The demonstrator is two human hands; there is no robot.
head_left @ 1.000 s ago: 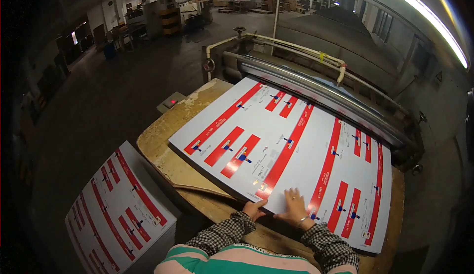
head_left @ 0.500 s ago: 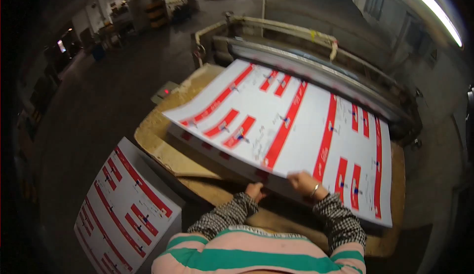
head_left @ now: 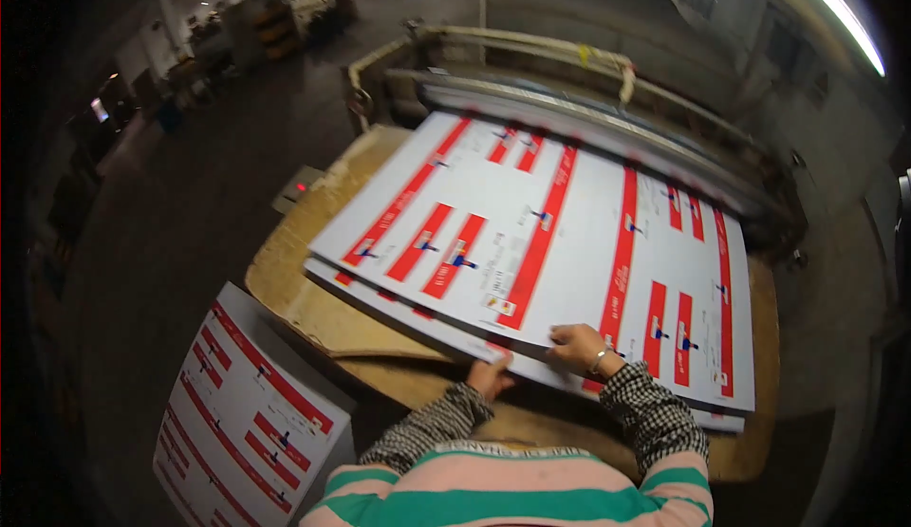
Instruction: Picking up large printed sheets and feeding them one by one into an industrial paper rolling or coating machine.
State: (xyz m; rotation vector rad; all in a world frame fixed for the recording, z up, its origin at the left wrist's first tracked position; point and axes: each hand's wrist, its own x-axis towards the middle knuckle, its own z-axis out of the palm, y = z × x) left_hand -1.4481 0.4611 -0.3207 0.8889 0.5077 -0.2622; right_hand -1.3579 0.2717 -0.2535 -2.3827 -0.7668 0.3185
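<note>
A large white printed sheet (head_left: 584,261) with red bands lies across the board, its far edge at the roller of a machine. My right hand (head_left: 577,347) is closed in a pinch on its near edge. Beneath it, a second sheet (head_left: 446,333) sticks out toward me along the near side and left corner. My left hand (head_left: 490,377) grips that lower sheet's near edge, thumb on top, fingers partly hidden below. Checked sleeves cover both forearms, and a bracelet is on the right wrist.
The worn wooden board (head_left: 289,304) has rounded corners. A metal roller machine (head_left: 607,121) with a pale rail spans its far side. Low at the left stands a pile of similar printed sheets (head_left: 242,413). A small box with a red light (head_left: 301,187) sits beside the board.
The upper sheet's near edge has come down flatter, and its left corner no longer curls up. More of the lower sheet shows along the near side, now with my left hand on its edge.
</note>
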